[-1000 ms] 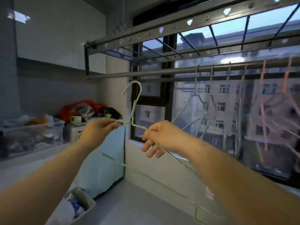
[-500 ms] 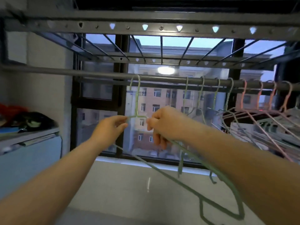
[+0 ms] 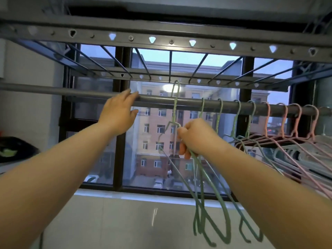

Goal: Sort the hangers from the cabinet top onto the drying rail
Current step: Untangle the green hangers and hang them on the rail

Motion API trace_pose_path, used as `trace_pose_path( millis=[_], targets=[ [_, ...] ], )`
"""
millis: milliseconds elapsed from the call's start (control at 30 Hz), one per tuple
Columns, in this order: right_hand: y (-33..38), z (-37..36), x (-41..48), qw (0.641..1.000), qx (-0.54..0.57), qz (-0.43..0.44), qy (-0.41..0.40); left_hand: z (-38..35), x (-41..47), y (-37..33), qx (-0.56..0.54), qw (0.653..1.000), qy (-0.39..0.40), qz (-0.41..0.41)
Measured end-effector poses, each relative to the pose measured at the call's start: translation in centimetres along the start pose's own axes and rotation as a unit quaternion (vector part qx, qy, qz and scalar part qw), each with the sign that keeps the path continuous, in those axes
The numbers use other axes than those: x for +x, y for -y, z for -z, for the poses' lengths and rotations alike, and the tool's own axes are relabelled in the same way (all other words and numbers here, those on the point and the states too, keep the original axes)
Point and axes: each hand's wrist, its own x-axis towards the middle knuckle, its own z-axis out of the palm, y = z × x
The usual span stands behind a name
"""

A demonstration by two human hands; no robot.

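My right hand (image 3: 195, 137) grips a green wire hanger (image 3: 175, 105) just below its neck. Its hook stands higher than the grey drying rail (image 3: 82, 93) and seems to cross in front of it; whether it touches I cannot tell. My left hand (image 3: 119, 112) has its fingers straight and resting against the rail, left of that hook. More green hangers (image 3: 220, 110) hang on the rail to the right, then several pink hangers (image 3: 285, 121) further right. Some green hanger bodies dangle under my right wrist.
A perforated grey rack frame (image 3: 170, 42) with crossbars runs overhead, above the rail. Behind the rail is a dark-framed window (image 3: 124, 141) with a tiled sill wall below it. The cabinet top with dark items (image 3: 14, 150) lies at the far left.
My view swung from the cabinet to face the window. My left hand let go of the hanger and went up to the rail. My right hand raised the hanger's hook above the rail.
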Motion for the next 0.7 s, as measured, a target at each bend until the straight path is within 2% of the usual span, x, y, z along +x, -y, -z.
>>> trace_pose_path(
  millis=[233,500,600,700],
  targets=[
    [-0.4,1.6,0.5,0.999,0.008,-0.037,0.0,-1.3,2.7,-0.2,0.028,0.998,0.059,-0.005],
    [-1.5,0.0,3.3,0.997,0.011,-0.027,-0.072,-1.2,3.2,-0.7,0.022,0.997,0.078,0.007],
    [-1.9,-0.9,3.8,0.997,0.001,-0.03,-0.075,-1.2,3.3,-0.6,0.026,0.996,0.083,0.002],
    [-2.2,-1.7,4.3,0.995,-0.011,-0.069,-0.064,-1.2,3.2,-0.6,0.021,0.996,0.081,-0.003]
  ],
)
